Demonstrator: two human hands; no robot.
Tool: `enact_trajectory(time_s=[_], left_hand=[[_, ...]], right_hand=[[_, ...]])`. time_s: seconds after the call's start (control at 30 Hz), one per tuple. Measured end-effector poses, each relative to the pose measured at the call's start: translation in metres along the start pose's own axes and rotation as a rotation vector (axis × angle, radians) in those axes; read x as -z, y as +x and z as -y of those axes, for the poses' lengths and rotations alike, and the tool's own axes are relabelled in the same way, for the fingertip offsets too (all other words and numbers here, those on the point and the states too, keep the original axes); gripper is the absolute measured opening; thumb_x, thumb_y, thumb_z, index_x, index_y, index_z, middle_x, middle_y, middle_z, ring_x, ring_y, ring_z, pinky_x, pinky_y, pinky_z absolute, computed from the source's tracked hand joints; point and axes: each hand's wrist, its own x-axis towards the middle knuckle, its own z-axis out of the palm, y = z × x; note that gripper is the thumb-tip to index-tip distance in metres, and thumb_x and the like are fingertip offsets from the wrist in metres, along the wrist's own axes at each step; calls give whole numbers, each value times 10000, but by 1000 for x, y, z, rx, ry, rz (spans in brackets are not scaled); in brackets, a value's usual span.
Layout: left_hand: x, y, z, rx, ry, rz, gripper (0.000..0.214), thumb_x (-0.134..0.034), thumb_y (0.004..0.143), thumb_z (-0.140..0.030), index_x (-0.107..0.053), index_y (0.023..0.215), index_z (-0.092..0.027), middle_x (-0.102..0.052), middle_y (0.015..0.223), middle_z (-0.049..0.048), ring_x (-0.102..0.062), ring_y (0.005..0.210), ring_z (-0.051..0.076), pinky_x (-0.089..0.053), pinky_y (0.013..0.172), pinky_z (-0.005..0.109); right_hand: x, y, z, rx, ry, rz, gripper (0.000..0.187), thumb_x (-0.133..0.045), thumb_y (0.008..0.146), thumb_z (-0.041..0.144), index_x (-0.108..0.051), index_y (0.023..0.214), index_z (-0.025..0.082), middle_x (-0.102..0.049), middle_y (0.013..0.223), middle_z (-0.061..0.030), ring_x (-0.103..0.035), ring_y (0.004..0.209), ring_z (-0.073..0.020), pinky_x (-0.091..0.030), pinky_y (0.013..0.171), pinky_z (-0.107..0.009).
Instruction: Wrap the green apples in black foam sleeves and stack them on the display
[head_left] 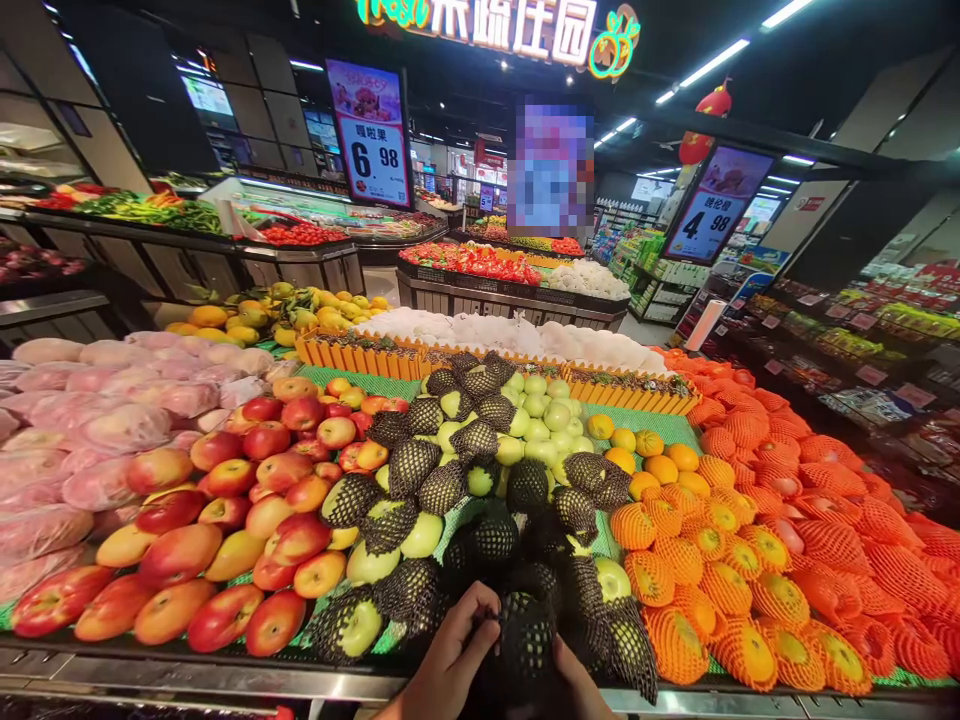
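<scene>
At the bottom centre, a green apple in a black foam net (525, 645) is held between my two hands. My left hand (454, 655) is closed, with thumb and fingers pinching the net's upper left side. My right hand (577, 685) grips the right side of the netted apple; most of its fingers are hidden behind it. Around my hands lie more green apples in black nets (415, 465) and loose black nets. Bare green apples (544, 410) are piled further back, several with nets between them.
Red apples (180, 545) fill the display to the left, beside pink wrapped fruit (124, 425). Oranges in orange nets (724, 580) and red-netted fruit (825, 500) lie on the right. A metal edge (330, 685) runs along the front. Price signs (375, 135) stand beyond.
</scene>
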Motion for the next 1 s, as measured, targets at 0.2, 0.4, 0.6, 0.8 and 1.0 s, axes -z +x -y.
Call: enact_trajectory(time_s=[0.2,0.4,0.6,0.8,1.0], left_hand=[[2,5,-4,50,29,-69,478,-528,871,-680,-549,830,-205,-506,764,-7,-494,735,169,-416,695,279],[3,17,2,-74,315,-118,364,-589,889,-522,-550,737,-194,-498,674,-22,-462,664,148,-366,647,267],[44,33,1,12,51,-587,525,-606,787,-713,-510,686,-207,-351,535,-83,-335,500,105,-276,500,234],[106,3,-18,0,29,-905,614,-731,600,-771,-560,702,-190,-416,519,-79,-358,480,96,-280,470,223],[160,-50,-9,166,288,-1220,600,-704,540,-771,-630,743,-212,-649,676,3,-579,641,211,-454,592,297]], right_hand=[[9,5,17,27,-171,26,767,-916,525,573,-687,1184,255,-731,1179,-98,-580,1267,-378,-399,1098,-531],[16,18,16,136,-427,82,1022,-963,439,484,-523,1344,306,-637,1342,-89,-540,1315,-369,-346,1135,-518],[9,36,86,354,-753,81,1023,-905,542,507,-404,1406,288,-649,1300,-111,-600,1229,-353,-406,1092,-511],[-10,146,216,621,-1399,-611,774,-771,662,572,-475,1286,222,-678,1194,-114,-647,1104,-346,-507,957,-477],[-18,247,283,614,-1662,-722,789,-777,677,298,-440,1384,202,-496,1431,-193,-489,1309,-419,-452,1004,-503]])
